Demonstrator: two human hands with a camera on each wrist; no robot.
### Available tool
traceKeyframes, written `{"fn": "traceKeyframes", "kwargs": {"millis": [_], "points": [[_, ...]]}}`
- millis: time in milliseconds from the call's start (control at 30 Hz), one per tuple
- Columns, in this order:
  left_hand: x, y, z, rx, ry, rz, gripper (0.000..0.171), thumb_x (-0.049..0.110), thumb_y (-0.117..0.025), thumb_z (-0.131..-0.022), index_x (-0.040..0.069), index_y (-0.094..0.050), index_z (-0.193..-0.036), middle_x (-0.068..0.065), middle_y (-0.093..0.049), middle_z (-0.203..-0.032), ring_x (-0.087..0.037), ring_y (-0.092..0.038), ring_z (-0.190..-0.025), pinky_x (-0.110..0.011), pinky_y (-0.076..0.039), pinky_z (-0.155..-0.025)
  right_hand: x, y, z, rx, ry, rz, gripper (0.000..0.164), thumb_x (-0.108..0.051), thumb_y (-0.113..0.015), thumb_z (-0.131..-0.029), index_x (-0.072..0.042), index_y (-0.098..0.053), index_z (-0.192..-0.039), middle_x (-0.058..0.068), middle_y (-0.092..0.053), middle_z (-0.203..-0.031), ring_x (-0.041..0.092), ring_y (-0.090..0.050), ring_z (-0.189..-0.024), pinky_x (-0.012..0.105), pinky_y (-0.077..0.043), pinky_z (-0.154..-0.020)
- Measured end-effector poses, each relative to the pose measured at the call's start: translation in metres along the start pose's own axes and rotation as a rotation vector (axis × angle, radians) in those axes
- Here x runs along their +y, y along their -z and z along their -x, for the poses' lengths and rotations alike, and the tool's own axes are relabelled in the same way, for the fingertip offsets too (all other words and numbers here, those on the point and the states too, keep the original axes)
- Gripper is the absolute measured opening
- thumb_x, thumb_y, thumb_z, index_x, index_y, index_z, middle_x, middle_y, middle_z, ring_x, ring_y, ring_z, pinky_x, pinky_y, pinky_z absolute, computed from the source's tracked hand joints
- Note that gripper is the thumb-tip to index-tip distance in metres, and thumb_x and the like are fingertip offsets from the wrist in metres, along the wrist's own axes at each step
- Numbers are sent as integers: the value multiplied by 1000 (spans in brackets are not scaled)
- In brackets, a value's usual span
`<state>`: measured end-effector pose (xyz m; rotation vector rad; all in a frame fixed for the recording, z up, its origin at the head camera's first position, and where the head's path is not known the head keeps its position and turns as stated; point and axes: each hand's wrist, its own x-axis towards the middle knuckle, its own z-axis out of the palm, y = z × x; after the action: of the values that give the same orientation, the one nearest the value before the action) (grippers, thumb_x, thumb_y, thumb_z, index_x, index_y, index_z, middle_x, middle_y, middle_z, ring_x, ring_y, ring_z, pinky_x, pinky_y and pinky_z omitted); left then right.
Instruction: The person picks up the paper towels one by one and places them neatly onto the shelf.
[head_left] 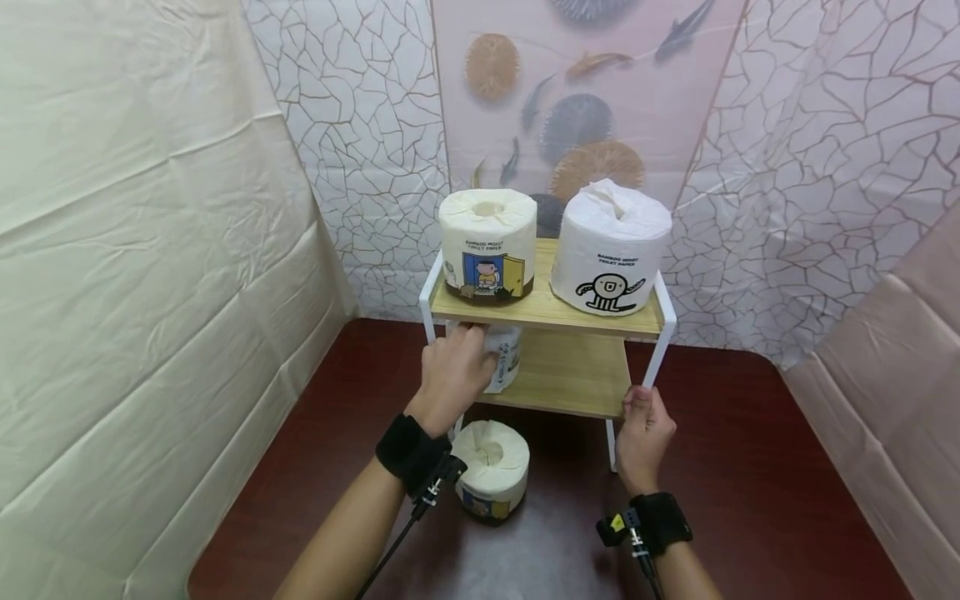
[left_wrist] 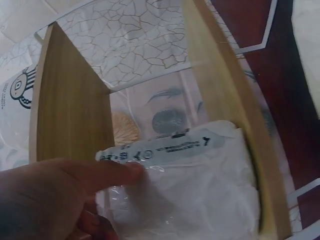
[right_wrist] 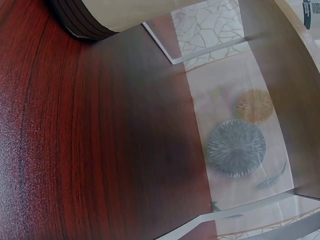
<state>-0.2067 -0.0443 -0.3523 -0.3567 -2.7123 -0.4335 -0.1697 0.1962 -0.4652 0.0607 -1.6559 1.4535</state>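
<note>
My left hand (head_left: 459, 367) is at the left end of the rack's middle board (head_left: 570, 367), holding a white-wrapped toilet roll (head_left: 504, 358). In the left wrist view, one digit of the left hand (left_wrist: 65, 190) lies across the shiny wrapper of that toilet roll (left_wrist: 195, 185); more curled fingers show below, and their far contact is hidden. My right hand (head_left: 643, 433) grips the white leg (head_left: 657, 358) of the small two-board rack at its right front. The right wrist view does not show that hand, only the tabletop and the rack's underside.
On the rack's top board (head_left: 543, 312) stand a cream toilet roll (head_left: 487, 250) and a white toilet roll (head_left: 611, 250). Another cream toilet roll (head_left: 491, 471) stands on the dark red table (head_left: 750, 467), below the middle board. Fabric walls (head_left: 150, 250) enclose the sides and back.
</note>
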Motion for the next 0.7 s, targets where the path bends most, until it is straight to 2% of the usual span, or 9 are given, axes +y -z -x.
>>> {"fn": "traceKeyframes", "kwargs": {"millis": [67,167,300,400,567,700], "points": [[0,-3,3,7,18,36,37,26,-77,-95,10,-72,-129,-6,-72,-90,-17,-50,-50,-32,-39,-41,0,0,0,-3,2,6,51,-28,-44,-115,12,-54,-84,-4,-40,-66,-1,-28,-55,22,-22,-53],[0,-11,8,81,9,54,53,34,-78,-96,12,-64,-142,-10,-72,-107,-20,-53,-51,-35,-43,-43,0,0,0,-3,-1,9,52,-29,-44,-115,12,-53,-84,-2,-40,-66,-1,-28,-55,21,-22,-52],[3,-23,13,239,-64,-4,50,36,-74,-101,8,-63,-141,-15,-69,-118,-25,-58,-53,-39,-49,-45,-1,0,-1,1,-8,3,54,-32,-44,-114,13,-53,-84,0,-41,-66,-1,-29,-55,21,-22,-52],[6,-29,13,322,-88,-32,43,33,-73,-101,4,-67,-132,-16,-67,-112,-25,-59,-52,-38,-49,-44,-2,1,-2,-5,-12,3,56,-33,-44,-113,13,-53,-84,3,-41,-66,-1,-29,-55,21,-22,-52],[9,-32,12,376,-88,-66,37,33,-74,-101,2,-69,-121,-15,-64,-101,-24,-57,-49,-36,-49,-41,-4,1,-2,-22,-24,2,55,-32,-43,-114,14,-53,-84,3,-39,-65,0,-28,-55,22,-21,-52],[10,-32,13,369,-91,-100,37,33,-72,-102,3,-71,-123,-13,-67,-103,-22,-55,-47,-36,-48,-41,16,4,0,-25,-25,-4,52,-28,-43,-115,12,-54,-83,-3,-39,-65,0,-27,-54,23,-20,-51]]}}
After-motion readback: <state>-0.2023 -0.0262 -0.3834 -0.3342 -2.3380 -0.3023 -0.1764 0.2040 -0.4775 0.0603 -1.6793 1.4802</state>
